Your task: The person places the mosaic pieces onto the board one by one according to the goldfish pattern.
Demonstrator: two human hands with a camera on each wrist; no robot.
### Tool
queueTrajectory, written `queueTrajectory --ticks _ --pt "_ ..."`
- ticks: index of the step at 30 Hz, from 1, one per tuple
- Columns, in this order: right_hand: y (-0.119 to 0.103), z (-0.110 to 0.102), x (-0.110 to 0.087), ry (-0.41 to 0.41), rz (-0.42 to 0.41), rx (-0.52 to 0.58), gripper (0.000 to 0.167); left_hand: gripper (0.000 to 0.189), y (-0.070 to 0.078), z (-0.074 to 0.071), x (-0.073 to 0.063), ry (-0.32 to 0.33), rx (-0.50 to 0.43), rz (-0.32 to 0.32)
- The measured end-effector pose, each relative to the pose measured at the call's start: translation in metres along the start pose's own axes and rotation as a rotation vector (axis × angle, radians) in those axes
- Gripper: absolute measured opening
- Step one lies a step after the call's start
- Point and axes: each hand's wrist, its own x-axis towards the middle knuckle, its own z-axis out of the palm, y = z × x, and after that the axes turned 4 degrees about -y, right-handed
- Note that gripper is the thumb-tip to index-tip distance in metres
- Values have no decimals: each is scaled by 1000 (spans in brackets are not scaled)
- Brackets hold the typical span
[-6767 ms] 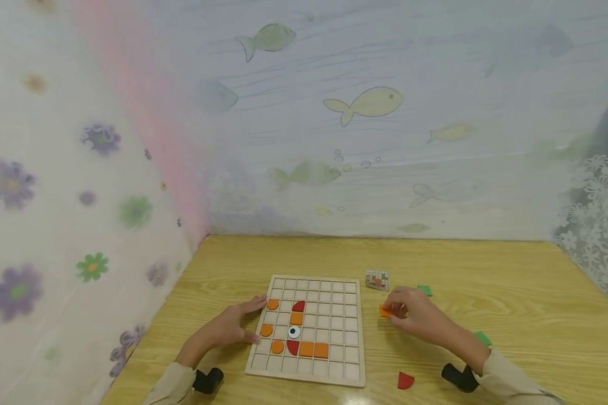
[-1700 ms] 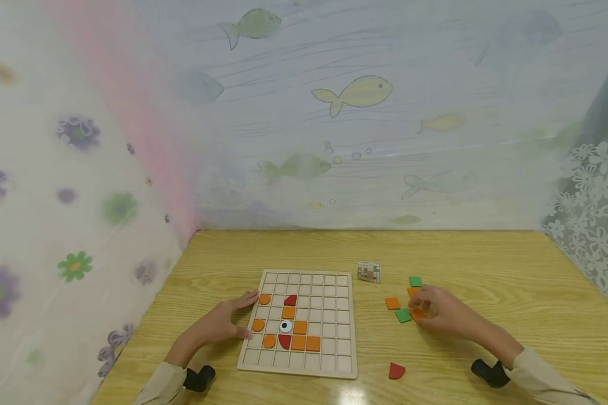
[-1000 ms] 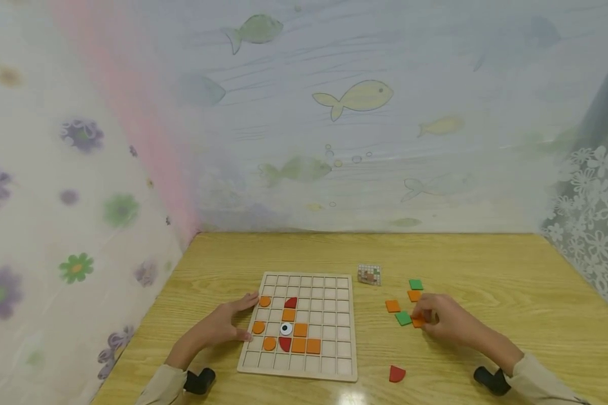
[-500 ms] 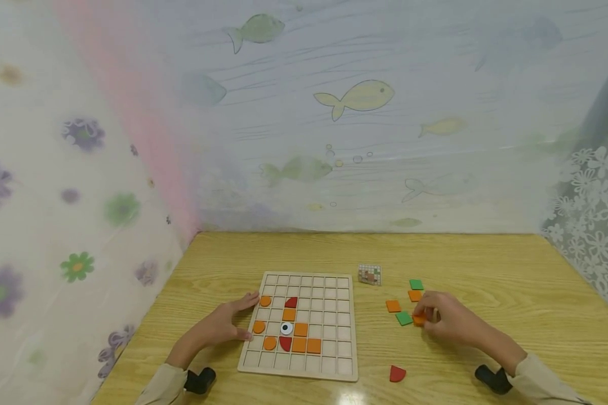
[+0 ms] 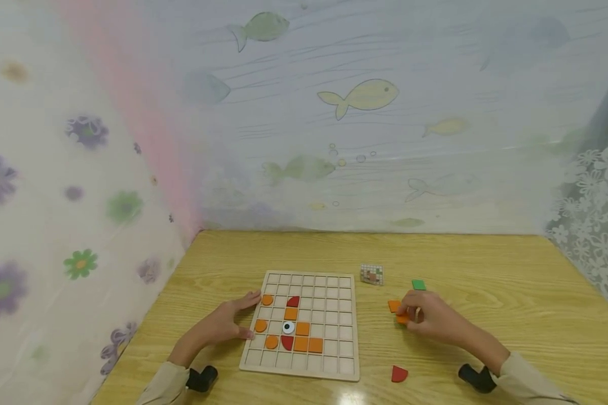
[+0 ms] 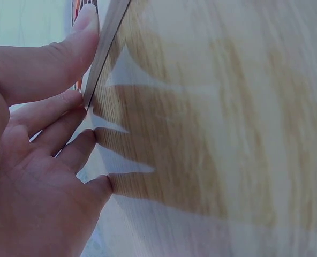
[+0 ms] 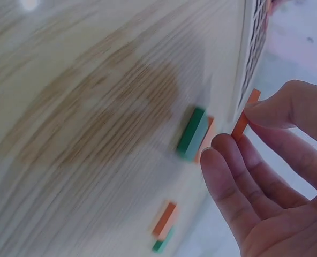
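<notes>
My right hand (image 5: pixel 433 316) pinches an orange square tile (image 7: pixel 247 115) between thumb and fingertips, raised off the table in the right wrist view. Below it lie a green square tile (image 7: pixel 192 134) and other loose tiles. On the left, my left hand (image 5: pixel 223 323) rests against the left edge of the wooden grid board (image 5: pixel 331 374), thumb at the rim and fingers loosely extended. The board bears orange circles (image 5: pixel 267 300), red quarter-circles (image 5: pixel 293 301), a round eye piece (image 5: pixel 288 327) and several orange squares (image 5: pixel 301 343).
A small pattern card (image 5: pixel 372 274) lies beyond the board's right side. Near my right hand are a loose orange square (image 5: pixel 394 306) and a green square (image 5: pixel 418 285). A red quarter-circle (image 5: pixel 399 373) lies nearer me on the wooden table (image 5: pixel 486 270).
An orange square has appeared right of the eye piece since the oldest frame. Lately my right hand has picked up another orange square and moved left. My left hand stays at the board's edge.
</notes>
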Motion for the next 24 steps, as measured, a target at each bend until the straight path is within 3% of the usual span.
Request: queueTrajectory --ticks 8,24 --pt "-7 14 19 -20 -8 45 22 84 -1 0 0 7 3 25" --pt "-30 33 51 -88 -1 101 14 84 -1 0 0 8 1 16"
